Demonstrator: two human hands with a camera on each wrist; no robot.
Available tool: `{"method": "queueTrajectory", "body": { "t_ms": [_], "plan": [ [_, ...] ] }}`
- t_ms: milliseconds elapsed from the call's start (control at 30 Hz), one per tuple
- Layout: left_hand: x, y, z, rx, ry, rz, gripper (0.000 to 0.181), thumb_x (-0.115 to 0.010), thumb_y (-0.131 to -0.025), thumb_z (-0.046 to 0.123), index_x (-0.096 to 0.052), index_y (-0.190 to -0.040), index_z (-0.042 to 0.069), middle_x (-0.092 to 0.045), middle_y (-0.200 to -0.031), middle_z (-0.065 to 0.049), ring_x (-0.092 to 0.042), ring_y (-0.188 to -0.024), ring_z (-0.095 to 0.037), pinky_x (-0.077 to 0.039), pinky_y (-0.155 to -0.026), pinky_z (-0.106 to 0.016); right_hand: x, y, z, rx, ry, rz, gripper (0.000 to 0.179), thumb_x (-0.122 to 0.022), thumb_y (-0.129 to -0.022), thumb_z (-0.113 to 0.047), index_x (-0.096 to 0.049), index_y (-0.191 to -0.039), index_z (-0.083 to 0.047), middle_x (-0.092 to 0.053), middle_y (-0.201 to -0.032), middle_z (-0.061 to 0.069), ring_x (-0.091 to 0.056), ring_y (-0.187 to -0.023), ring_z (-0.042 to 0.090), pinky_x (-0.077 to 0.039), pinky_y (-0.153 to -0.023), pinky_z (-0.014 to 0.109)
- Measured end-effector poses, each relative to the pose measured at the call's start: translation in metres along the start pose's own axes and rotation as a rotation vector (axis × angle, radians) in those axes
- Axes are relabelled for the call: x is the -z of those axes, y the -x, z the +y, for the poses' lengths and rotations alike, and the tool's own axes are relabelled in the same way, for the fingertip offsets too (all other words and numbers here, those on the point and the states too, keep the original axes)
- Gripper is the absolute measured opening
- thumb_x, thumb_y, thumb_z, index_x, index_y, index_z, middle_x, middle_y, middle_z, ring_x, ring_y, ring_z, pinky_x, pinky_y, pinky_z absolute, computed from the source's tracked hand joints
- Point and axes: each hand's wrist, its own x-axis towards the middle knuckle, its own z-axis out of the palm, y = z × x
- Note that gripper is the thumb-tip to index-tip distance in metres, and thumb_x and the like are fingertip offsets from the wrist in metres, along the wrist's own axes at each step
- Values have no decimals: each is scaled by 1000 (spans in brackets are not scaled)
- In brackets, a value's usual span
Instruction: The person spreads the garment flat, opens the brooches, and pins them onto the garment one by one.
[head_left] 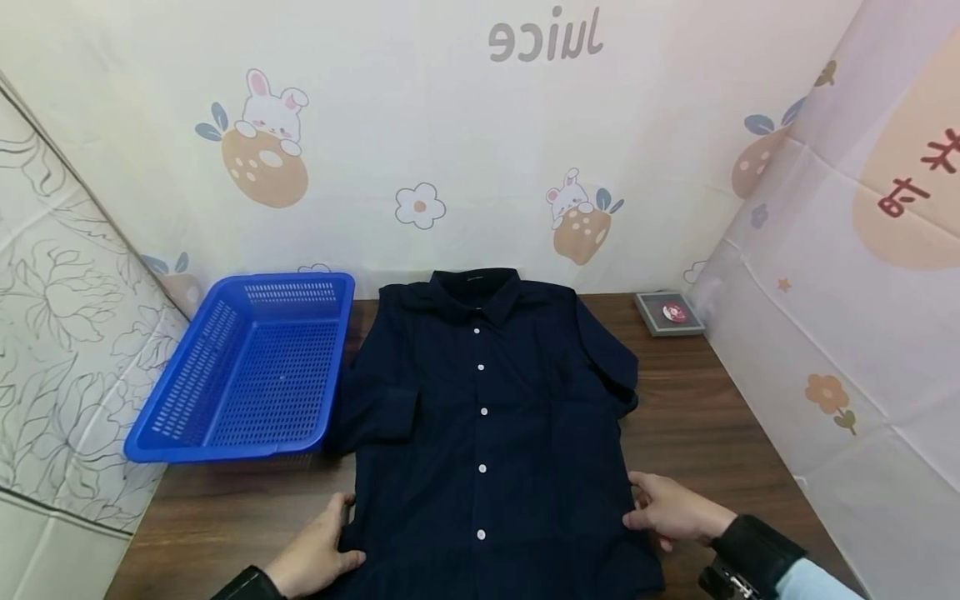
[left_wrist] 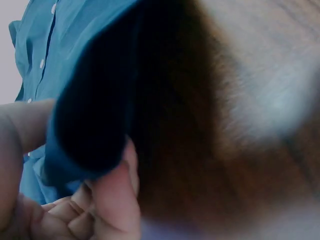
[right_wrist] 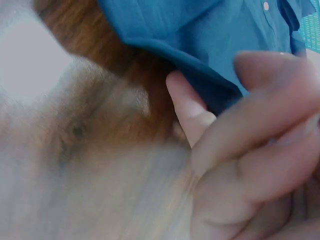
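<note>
A dark navy button-up shirt [head_left: 517, 450] lies front up, its collar toward the back wall and its white buttons in a line down the middle. Its sleeve on the left is folded inward over the front. At the lower left side edge, my left hand [head_left: 318, 550] pinches the cloth. The left wrist view shows the shirt's edge [left_wrist: 95, 100] bowed open between thumb and fingers. My right hand [head_left: 675, 508] grips the opposite side edge, slightly higher up. In the right wrist view one finger [right_wrist: 187, 102] goes beneath the cloth. The shirt's hem runs out of the head view.
An unfilled blue plastic basket [head_left: 240, 450] stands at the back left, touching or nearly touching the folded sleeve. A small grey box [head_left: 671, 314] with a round red-and-white mark sits at the back right of the wooden table [head_left: 720, 433]. Printed cloth walls [head_left: 480, 125] surround the table.
</note>
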Motion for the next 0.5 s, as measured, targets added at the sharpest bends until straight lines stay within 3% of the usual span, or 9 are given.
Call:
{"method": "queueTrajectory", "body": {
  "t_ms": [100, 200, 233, 267, 400, 500],
  "plan": [
    [1, -3, 6, 32, -53, 20, 76, -83, -72, 23, -42, -127, -7, -58, -117, -27, -57, -105, -40, -46, -84, -56, 0, -7, 1, -30, 118, 82, 77, -66, -90, -23, -25, -137, 23, -62, -87, 13, -60, -62, 19, -51, -57, 34],
    [3, -8, 21, 69, -125, 73, 69, -82, -74, 25, -44, -124, -6, -62, -110, -24, -62, -99, -35, -49, -80, -52, 6, -14, -1, -11, 183, 136, 60, -61, -94, -31, -45, -130, 14, -64, -102, 15, -63, -88, 27, -52, -72, 43],
    [3, -10, 29, 69, -159, 108, 64, -81, -76, 26, -46, -121, -4, -64, -105, -22, -63, -93, -32, -50, -77, -50, 9, -15, -2, -11, 195, 152, 53, -58, -96, -34, -50, -124, 11, -64, -105, 17, -62, -89, 28, -52, -72, 42],
    [4, -12, 37, 57, -188, 144, 59, -80, -77, 26, -48, -117, -2, -65, -99, -19, -65, -87, -28, -51, -73, -47, 12, -17, -3, -8, 175, 156, 47, -54, -98, -34, -54, -120, 8, -64, -101, 15, -62, -78, 24, -51, -65, 38],
    [5, -28, 73, -92, -261, 238, 38, -76, -82, 27, -53, -105, 6, -62, -83, -5, -57, -69, -14, -46, -59, -34, 24, -25, 1, -22, 107, 239, 33, -46, -102, -27, -58, -110, 3, -61, -86, 11, -47, -51, 15, -37, -45, 26],
    [4, -50, 103, -245, -283, 252, 37, -74, -84, 29, -57, -109, 8, -60, -93, -4, -56, -81, -14, -48, -66, -34, 29, -31, 7, -65, 85, 337, 29, -49, -100, -20, -58, -115, 2, -62, -87, 10, -52, -52, 17, -41, -44, 27]
  ]
}}
